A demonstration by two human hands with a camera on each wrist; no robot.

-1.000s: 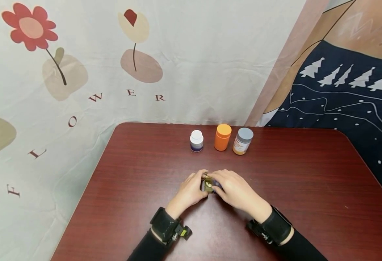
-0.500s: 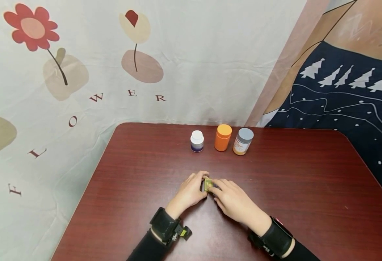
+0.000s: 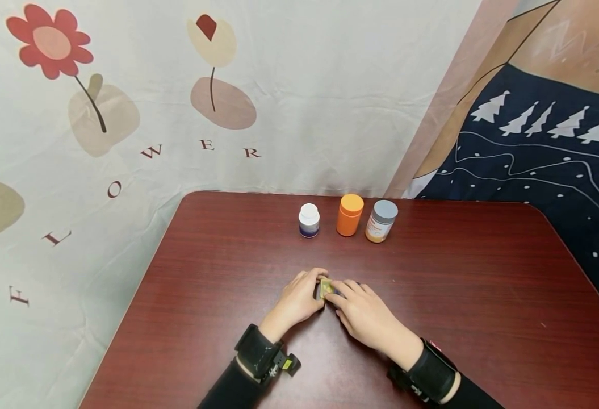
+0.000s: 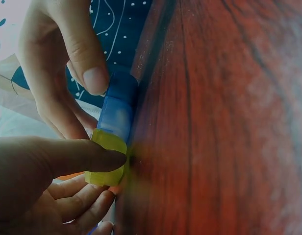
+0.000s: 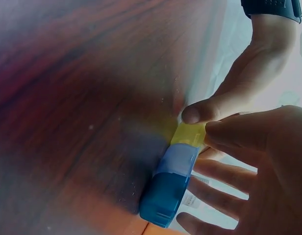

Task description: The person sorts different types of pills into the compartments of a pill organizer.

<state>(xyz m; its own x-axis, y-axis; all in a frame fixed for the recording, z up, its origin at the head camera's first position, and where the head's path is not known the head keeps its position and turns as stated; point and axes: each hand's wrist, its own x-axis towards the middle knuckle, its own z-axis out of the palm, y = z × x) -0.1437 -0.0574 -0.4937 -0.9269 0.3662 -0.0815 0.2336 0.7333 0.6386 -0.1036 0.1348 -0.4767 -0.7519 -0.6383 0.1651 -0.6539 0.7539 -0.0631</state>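
Note:
A small pill organizer (image 4: 116, 117) with yellow and blue compartments lies between my two hands. My left hand (image 3: 297, 298) grips the yellow end, its thumb (image 4: 99, 159) across the side in the left wrist view. My right hand (image 3: 371, 315) rests fingertips on the yellow compartment's top; its other fingers (image 5: 219, 196) extend loosely along the far side in the right wrist view. The yellow lid (image 3: 325, 288) looks down, partly covered by fingers. The blue compartments (image 5: 170, 181) mostly hide under my right hand in the head view.
Towards the table's (image 3: 227, 244) far edge stand a white bottle (image 3: 309, 220), an orange bottle (image 3: 349, 216) and a grey-capped bottle (image 3: 381, 221). Behind them hangs a printed cloth (image 3: 304, 113).
One second ago the yellow compartment stood open with pale pills visible inside; its lid now looks down. My right hand has shifted slightly towards me, fingertips onto the yellow end. Left hand stays put.

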